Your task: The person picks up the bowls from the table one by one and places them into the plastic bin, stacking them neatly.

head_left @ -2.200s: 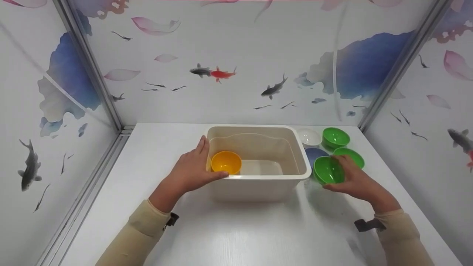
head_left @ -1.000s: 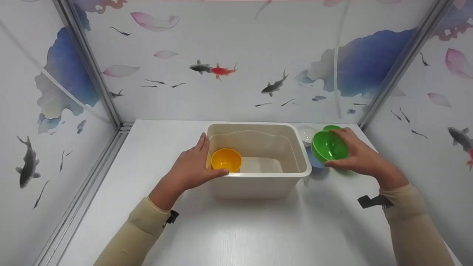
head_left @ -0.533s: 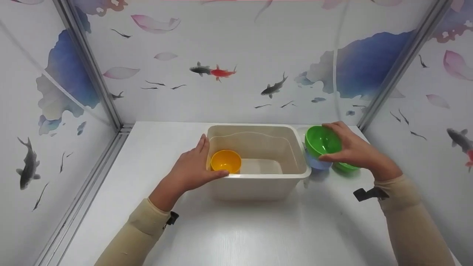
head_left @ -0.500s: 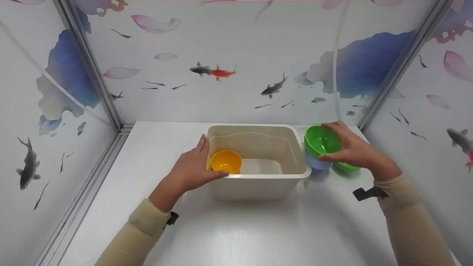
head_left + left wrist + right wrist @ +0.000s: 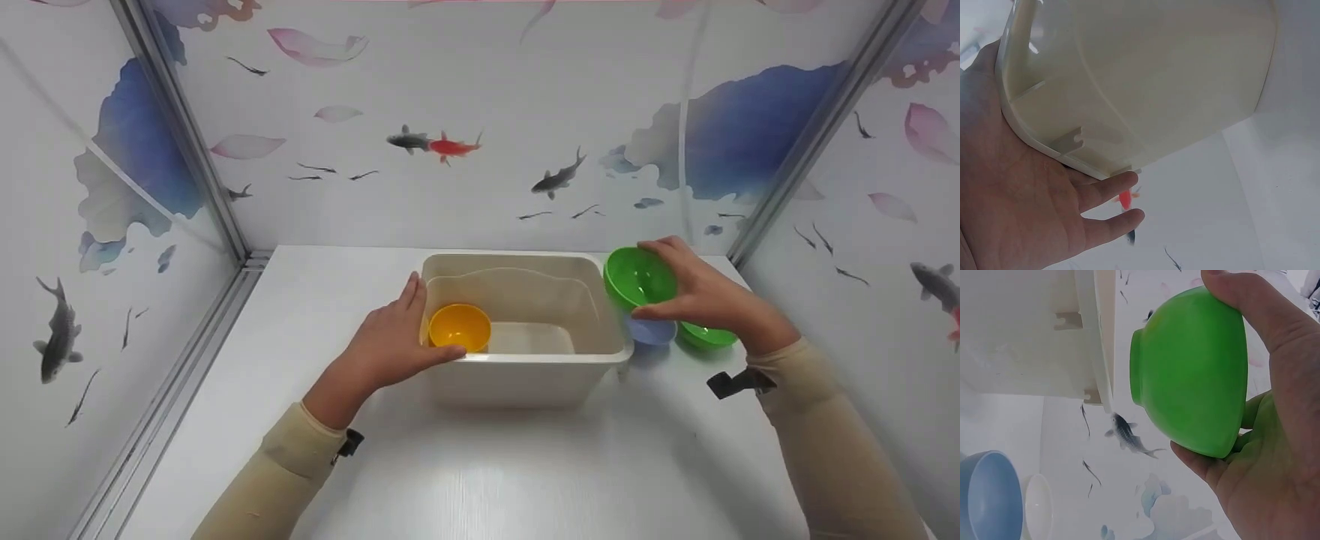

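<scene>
In the head view a cream plastic bin (image 5: 517,382) stands on the table with an orange bowl (image 5: 460,328) inside at its left end. My left hand (image 5: 390,337) rests against the bin's left front corner, its thumb along the front rim and its fairly straight fingers along the left side. Off the table, my right hand (image 5: 701,292) grips a green bowl (image 5: 639,277) by its rim, beside the bin's back right corner. The right wrist view shows this green bowl (image 5: 1190,371) turned on its side, with thumb and fingers on opposite edges.
A blue bowl (image 5: 652,331) and another green bowl (image 5: 707,336) sit on the table (image 5: 480,472) right of the bin. A white bowl (image 5: 1039,506) appears in the right wrist view. Printed panels (image 5: 480,202) wall in the back and both sides.
My right hand has carried the green bowl away from me, up and leftward, toward the bin's back right corner. It now covers the white bowl in the head view. My left hand has stayed put.
</scene>
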Motion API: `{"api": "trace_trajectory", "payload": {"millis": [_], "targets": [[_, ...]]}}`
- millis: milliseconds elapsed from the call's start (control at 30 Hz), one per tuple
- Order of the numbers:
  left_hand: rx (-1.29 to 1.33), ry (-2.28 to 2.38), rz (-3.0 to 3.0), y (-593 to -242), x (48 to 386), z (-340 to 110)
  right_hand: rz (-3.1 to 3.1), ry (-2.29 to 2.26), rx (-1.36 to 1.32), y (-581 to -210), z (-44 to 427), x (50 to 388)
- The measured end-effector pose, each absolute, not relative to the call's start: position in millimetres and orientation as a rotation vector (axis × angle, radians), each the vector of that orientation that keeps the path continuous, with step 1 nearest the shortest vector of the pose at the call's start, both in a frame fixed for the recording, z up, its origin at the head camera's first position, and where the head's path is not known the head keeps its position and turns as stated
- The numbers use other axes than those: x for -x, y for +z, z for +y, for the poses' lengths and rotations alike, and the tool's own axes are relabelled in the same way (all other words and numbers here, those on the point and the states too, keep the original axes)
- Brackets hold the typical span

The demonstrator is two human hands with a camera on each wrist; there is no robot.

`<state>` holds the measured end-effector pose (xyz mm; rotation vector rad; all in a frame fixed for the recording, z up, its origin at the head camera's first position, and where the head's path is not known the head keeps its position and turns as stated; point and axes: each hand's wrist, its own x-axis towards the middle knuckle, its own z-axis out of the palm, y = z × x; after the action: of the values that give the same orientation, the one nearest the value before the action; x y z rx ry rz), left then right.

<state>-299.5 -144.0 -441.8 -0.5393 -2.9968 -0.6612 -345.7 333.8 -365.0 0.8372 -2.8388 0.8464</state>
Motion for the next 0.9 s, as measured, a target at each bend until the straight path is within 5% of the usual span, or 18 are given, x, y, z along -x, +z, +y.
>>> {"api": "trace_trajectory", "payload": {"millis": [900], "targets": [[0.551,-0.628,-2.995,-442,300,-145,-2.842,0.819,-0.979,-362,286,369]]}}
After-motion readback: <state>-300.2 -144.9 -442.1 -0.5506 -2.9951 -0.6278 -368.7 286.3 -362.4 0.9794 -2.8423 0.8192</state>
